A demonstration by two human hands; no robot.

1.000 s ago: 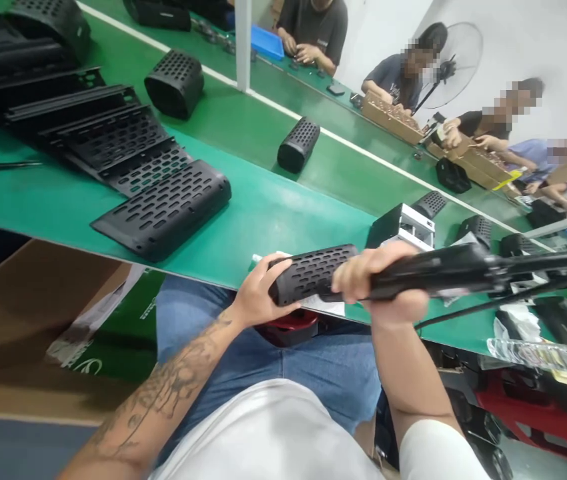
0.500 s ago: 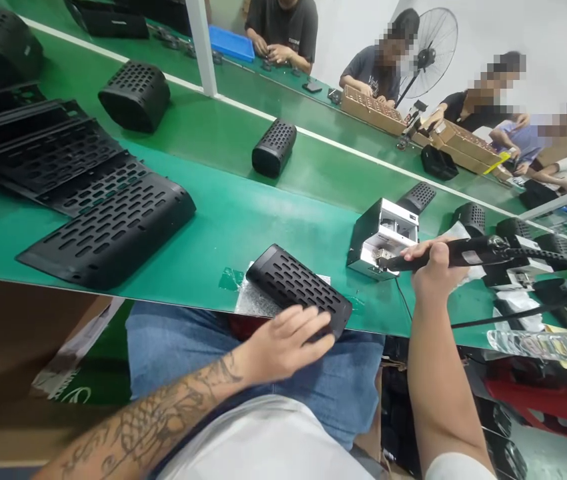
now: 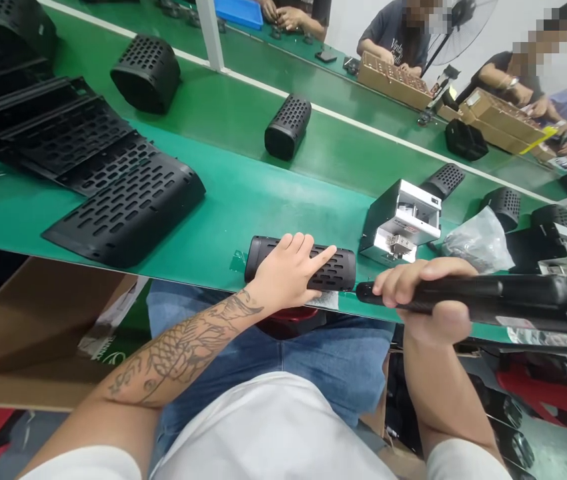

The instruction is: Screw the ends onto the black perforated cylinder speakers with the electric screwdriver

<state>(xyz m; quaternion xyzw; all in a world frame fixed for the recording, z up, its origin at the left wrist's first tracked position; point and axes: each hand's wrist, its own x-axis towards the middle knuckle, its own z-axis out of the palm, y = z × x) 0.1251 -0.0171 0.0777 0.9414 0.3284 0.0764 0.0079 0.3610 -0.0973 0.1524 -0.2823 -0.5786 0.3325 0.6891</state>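
A black perforated speaker housing (image 3: 336,272) lies lengthwise along the near edge of the green table. My left hand (image 3: 286,273) is laid over its middle and grips it, with the thumb on the near side and the index finger stretched across the slots. My right hand (image 3: 426,293) is wrapped round a black electric screwdriver (image 3: 503,297). The screwdriver is held almost level, its tip pointing left at the housing's right end; whether the bit touches a screw is too small to tell. Just behind stands a silver and black screw feeder (image 3: 401,223).
Several slotted black panels (image 3: 128,200) lie stacked at the left. More speaker housings (image 3: 287,127) stand on the green surface beyond. A clear plastic bag (image 3: 481,240) lies right of the feeder. An open cardboard box (image 3: 28,320) is below the table at left. Co-workers sit across the bench.
My right hand has brought the screwdriver from the screw feeder to the housing's right end. My left hand has moved onto the housing, which has turned to lie along the table edge.
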